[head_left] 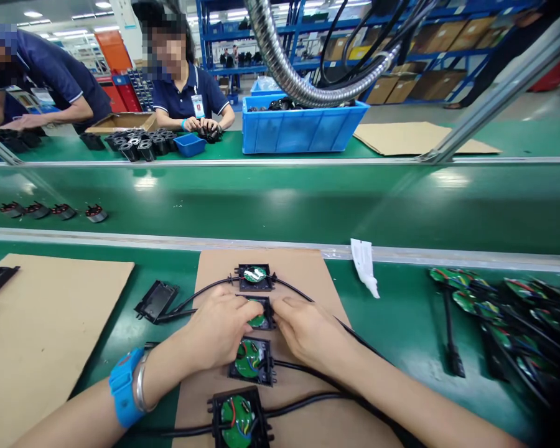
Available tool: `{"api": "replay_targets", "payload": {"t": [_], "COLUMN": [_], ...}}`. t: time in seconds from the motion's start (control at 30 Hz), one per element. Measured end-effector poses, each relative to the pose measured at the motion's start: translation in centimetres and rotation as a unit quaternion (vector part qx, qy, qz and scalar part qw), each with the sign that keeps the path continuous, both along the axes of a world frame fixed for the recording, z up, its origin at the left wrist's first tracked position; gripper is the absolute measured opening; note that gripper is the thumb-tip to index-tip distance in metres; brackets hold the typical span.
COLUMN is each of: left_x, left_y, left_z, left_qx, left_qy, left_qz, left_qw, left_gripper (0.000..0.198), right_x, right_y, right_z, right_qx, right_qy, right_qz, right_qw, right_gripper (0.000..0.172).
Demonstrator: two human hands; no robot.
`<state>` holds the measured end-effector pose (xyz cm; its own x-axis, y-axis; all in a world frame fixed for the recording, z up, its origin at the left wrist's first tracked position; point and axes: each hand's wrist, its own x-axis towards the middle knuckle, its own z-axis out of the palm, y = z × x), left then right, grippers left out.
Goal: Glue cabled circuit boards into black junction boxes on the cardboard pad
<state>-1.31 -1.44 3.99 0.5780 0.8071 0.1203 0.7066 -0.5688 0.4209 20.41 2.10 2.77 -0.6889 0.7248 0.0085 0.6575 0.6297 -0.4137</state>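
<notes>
Four open black plastic housings with round green circuit boards and black cables stand in a column before me. Both my hands are at the second housing (267,318) from the far end. My left hand (221,323) grips its left side, thumb and fingers over the board. At its right edge, my right hand (303,323) has its fingers pinched together; the cable there is hidden. Beyond is the farthest housing (255,278), its board carrying white patches. Nearer me are a third housing (251,361) and the nearest housing (239,418), with coloured wires on their boards.
Cardboard (303,267) lies under the housings. An empty black case (157,301) sits left, wired boards (508,317) are heaped right, and a white packet (364,267) lies ahead. Motors (96,213) rest on the green belt (280,199). Two co-workers stand beyond, near a blue crate (303,129).
</notes>
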Motion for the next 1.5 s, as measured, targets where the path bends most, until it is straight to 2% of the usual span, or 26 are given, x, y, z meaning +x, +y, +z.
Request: {"api": "replay_targets", "payload": {"t": [0.1,0.27,0.43,0.6,0.7,0.77,0.83,0.93,1.0,1.1,1.13,1.2,1.3,1.4,1.5], "left_x": [0.0,0.0,0.6,0.7,0.6,0.6,0.9,1.5,1.7,1.3,0.9,-0.2,-1.9,-3.0,-3.4], "left_y": [0.0,0.1,0.0,-0.2,-0.4,-0.4,-0.4,-0.2,-0.1,0.1,0.4,1.2,2.9,4.1,4.2], "left_z": [-0.2,-0.5,-0.4,-0.2,-0.4,-0.4,-0.2,0.6,1.1,1.4,1.3,0.9,0.0,-0.1,0.8], "left_qx": [0.001,0.012,0.035,0.024,0.023,0.027,0.033,0.033,0.022,-0.003,-0.012,-0.019,-0.013,-0.039,-0.063], "left_qy": [0.014,0.015,0.050,0.075,0.068,0.073,0.093,0.116,0.122,0.090,0.059,-0.008,-0.032,-0.016,-0.025], "left_qz": [-0.003,-0.014,-0.021,-0.020,-0.005,-0.008,-0.015,-0.018,-0.020,-0.016,0.000,0.070,0.190,0.222,0.227], "left_qw": [1.000,1.000,0.998,0.997,0.997,0.997,0.995,0.993,0.992,0.996,0.998,0.997,0.981,0.974,0.972], "left_gripper": [0.037,0.036,0.040,0.035,0.041,0.049,0.052,0.043,0.035,0.033,0.033,0.033,0.026,0.012,0.008], "right_x": [0.2,-0.1,-0.7,-0.4,0.4,0.8,1.0,1.1,1.1,1.3,1.3,1.2,0.7,0.2,0.0], "right_y": [0.2,0.2,-0.6,-0.6,-0.1,0.0,0.0,0.3,0.8,2.0,2.5,3.5,4.7,4.8,4.0], "right_z": [0.5,0.5,0.0,-0.3,-0.9,-1.7,-2.4,-2.9,-2.5,-0.7,-0.1,0.7,0.3,-0.7,-0.3], "right_qx": [0.033,0.078,0.185,0.220,0.236,0.240,0.235,0.214,0.194,0.152,0.139,0.124,0.106,0.067,0.044], "right_qy": [-0.034,-0.082,-0.134,-0.091,-0.050,-0.015,0.015,0.046,0.061,0.077,0.082,0.094,0.107,0.113,0.115], "right_qz": [0.022,0.044,0.101,0.110,0.072,0.056,0.073,0.117,0.134,0.148,0.140,0.088,-0.026,-0.077,-0.081], "right_qw": [0.999,0.993,0.968,0.965,0.968,0.969,0.969,0.969,0.970,0.974,0.977,0.984,0.988,0.988,0.989], "right_gripper": [0.017,0.020,0.027,0.026,0.029,0.028,0.029,0.034,0.036,0.032,0.028,0.020,0.017,0.013,0.018]}}
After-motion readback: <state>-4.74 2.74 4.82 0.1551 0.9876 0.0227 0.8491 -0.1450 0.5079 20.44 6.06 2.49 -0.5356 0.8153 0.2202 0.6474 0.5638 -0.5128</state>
